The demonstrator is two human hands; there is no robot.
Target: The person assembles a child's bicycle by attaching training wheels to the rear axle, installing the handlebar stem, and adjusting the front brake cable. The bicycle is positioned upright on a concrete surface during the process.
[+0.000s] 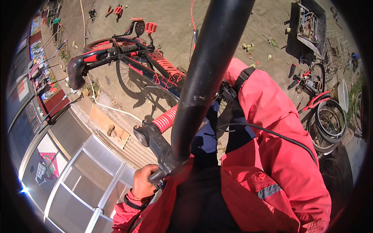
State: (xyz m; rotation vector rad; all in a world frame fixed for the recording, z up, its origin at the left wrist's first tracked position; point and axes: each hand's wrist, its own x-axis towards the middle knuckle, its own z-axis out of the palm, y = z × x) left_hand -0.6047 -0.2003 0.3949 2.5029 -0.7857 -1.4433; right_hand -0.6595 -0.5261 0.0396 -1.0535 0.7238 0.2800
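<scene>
A black and red bicycle frame (153, 73) lies across the view, its black saddle (76, 70) toward the left and a red pedal (150, 27) beyond. Close up, the thick black handlebar (206, 73) slants across the middle. Its clamp joins a black stem (153, 145), beside a stack of red ringed spacers (166, 118). My left hand (143, 182) is closed round the handlebar just left of the clamp. My right arm, in a red sleeve (268, 105), bends forward with a black strap at the wrist. The right hand itself is hidden behind the handlebar.
Pliers (109, 11) and a loose red pedal (118, 10) lie on the far ground. A dark tool box (311, 29) stands far right, above several bicycle wheels (331, 120). Glazed panels (83, 171) line the left, with a pale hose (112, 110) beside them.
</scene>
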